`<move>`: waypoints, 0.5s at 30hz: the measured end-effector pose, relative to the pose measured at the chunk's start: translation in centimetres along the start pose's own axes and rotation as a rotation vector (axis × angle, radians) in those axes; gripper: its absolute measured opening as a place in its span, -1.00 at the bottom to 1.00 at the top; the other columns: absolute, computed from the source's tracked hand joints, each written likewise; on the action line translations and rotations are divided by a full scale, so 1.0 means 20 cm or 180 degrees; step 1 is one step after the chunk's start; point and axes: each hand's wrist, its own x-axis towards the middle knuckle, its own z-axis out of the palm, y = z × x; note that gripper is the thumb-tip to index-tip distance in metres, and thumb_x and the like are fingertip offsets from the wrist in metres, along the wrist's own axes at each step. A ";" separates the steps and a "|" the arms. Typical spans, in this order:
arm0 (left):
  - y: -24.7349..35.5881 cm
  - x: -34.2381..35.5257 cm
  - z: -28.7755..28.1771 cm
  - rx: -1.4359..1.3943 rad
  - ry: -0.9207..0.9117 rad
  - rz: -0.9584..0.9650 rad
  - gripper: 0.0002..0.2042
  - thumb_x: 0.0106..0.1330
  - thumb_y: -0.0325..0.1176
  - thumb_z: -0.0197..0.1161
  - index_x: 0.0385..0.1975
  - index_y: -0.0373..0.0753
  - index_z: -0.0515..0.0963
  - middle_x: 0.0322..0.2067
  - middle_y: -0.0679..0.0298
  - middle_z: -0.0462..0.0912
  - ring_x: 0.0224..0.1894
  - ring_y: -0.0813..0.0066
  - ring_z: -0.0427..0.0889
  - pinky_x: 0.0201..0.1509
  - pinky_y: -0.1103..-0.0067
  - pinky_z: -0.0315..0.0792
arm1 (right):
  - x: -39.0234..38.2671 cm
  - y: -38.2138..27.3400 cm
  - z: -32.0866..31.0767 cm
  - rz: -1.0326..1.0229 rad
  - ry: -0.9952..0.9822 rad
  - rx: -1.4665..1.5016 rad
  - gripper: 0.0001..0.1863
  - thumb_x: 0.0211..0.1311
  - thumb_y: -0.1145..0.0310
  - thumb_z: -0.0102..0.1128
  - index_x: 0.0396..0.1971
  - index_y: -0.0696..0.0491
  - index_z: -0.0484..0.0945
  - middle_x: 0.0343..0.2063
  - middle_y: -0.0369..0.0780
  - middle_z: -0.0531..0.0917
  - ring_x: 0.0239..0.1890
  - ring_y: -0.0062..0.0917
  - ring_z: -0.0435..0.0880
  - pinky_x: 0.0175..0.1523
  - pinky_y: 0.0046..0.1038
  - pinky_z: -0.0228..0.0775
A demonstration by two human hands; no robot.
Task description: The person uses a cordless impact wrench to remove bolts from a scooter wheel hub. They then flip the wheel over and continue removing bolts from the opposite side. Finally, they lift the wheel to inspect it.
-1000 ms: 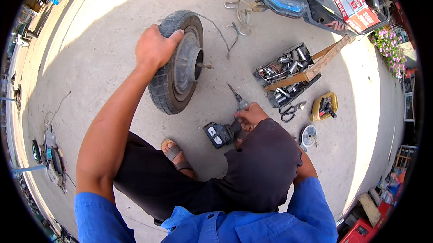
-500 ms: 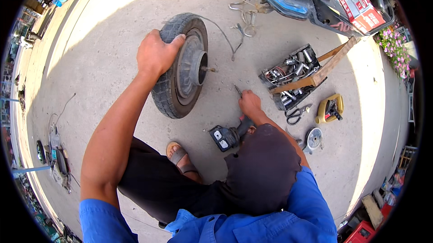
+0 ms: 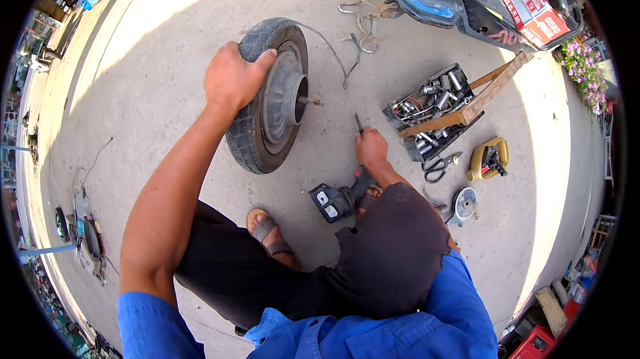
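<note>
My left hand [image 3: 233, 82] is closed over the upper left of the wheel [image 3: 252, 142], its thumb on the sidewall. The wheel has a black tyre and a grey metal hub, stands on edge and leans slightly; an axle stub sticks out to the right and a cable trails behind it. Right of the wheel, low over the concrete, my right hand [image 3: 372, 149] is closed around a thin dark pointed tool [image 3: 359, 123]; its handle is hidden in my fingers. A black cordless power tool [image 3: 333, 204] lies between my feet, partly hidden by my right knee.
Right of my hand stands an open toolbox [image 3: 413, 149] of sockets with a wooden handle. Beside it lie scissors [image 3: 437, 170], a cut yellow container [image 3: 477, 164] and a round metal part [image 3: 465, 202]. A partly dismantled scooter [image 3: 427, 9] is at the far right.
My right hand has shifted slightly up and right, and the pointed tool has swung more upright. The wheel has tipped very slightly, with my left hand still on it.
</note>
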 end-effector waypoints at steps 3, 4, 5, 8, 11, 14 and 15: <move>-0.02 0.01 0.01 0.0006 0.0012 -0.0034 -0.27 0.15 0.24 0.36 -0.16 -0.50 0.62 -0.21 -0.25 0.72 -0.08 -0.13 0.72 0.06 0.21 0.53 | -0.02 0.00 -0.01 0.0174 0.0105 0.0155 -0.66 0.39 0.13 0.19 -0.17 0.14 0.61 -0.15 0.03 0.71 -0.10 -0.02 0.72 0.04 -0.02 0.55; -0.02 0.01 0.00 0.0009 -0.0002 -0.0034 -0.28 0.14 0.24 0.37 -0.17 -0.51 0.62 -0.21 -0.25 0.72 -0.08 -0.13 0.72 0.05 0.21 0.53 | -0.03 -0.02 -0.03 0.0228 0.0082 0.0219 -0.66 0.39 0.13 0.20 -0.17 0.15 0.61 -0.14 0.04 0.71 -0.11 -0.02 0.73 0.05 -0.03 0.56; -0.02 0.00 0.00 0.0012 -0.0016 -0.0034 -0.28 0.14 0.23 0.37 -0.18 -0.51 0.62 -0.22 -0.24 0.72 -0.09 -0.13 0.72 0.05 0.21 0.53 | -0.04 -0.04 -0.05 0.0238 0.0156 0.0282 -0.66 0.39 0.14 0.20 -0.17 0.16 0.61 -0.14 0.05 0.71 -0.10 -0.02 0.73 0.05 -0.03 0.56; -0.04 0.01 0.00 -0.0056 -0.0009 0.0020 -0.30 0.14 0.21 0.39 -0.18 -0.51 0.62 -0.23 -0.24 0.72 -0.10 -0.12 0.72 0.03 0.22 0.53 | -0.05 -0.05 -0.09 0.0242 0.0293 0.0521 -0.66 0.40 0.15 0.19 -0.18 0.17 0.61 -0.19 0.07 0.72 -0.12 0.01 0.72 0.03 -0.03 0.53; -0.04 0.01 0.00 -0.0129 -0.0052 0.0058 -0.34 0.13 0.19 0.39 -0.25 -0.49 0.60 -0.23 -0.21 0.70 -0.10 -0.11 0.71 0.02 0.21 0.53 | 0.02 -0.02 -0.05 0.0039 0.0279 0.0976 -0.66 0.39 0.17 0.19 -0.18 0.19 0.63 -0.29 0.04 0.73 -0.22 0.00 0.71 -0.07 -0.06 0.52; -0.07 0.00 -0.01 -0.0188 -0.0049 0.0118 -0.36 0.12 0.17 0.39 -0.29 -0.47 0.59 -0.25 -0.20 0.69 -0.13 -0.11 0.69 0.00 0.20 0.53 | 0.06 -0.06 -0.07 -0.0231 0.0192 0.1828 -0.68 0.42 0.22 0.17 -0.20 0.23 0.64 -0.40 -0.01 0.73 -0.40 -0.17 0.74 -0.22 -0.19 0.55; -0.08 -0.01 -0.01 -0.0210 -0.0040 0.0143 -0.37 0.12 0.17 0.40 -0.30 -0.46 0.59 -0.26 -0.20 0.69 -0.14 -0.11 0.69 -0.01 0.20 0.53 | 0.06 -0.10 -0.11 -0.0226 0.0032 0.2216 -0.68 0.42 0.23 0.16 -0.22 0.24 0.64 -0.43 -0.01 0.73 -0.46 -0.21 0.73 -0.26 -0.22 0.54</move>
